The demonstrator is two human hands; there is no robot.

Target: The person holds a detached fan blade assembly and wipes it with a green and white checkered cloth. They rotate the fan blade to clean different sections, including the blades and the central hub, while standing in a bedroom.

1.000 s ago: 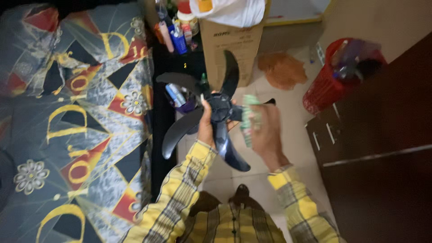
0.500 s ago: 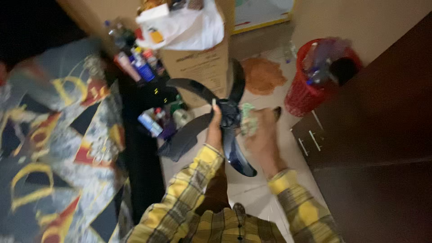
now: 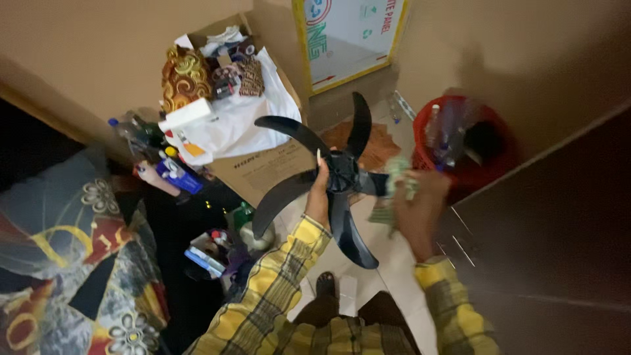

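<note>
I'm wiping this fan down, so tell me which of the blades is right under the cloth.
The blade pointing right from the hub, toward the red basket: the right hand presses the green cloth there. The other blades show bare.

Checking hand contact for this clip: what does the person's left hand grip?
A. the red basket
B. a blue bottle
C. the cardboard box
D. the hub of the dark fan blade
D: the left hand is closed around the hub of the dark fan blade, while the right hand presses a greenish cloth against it.
</note>
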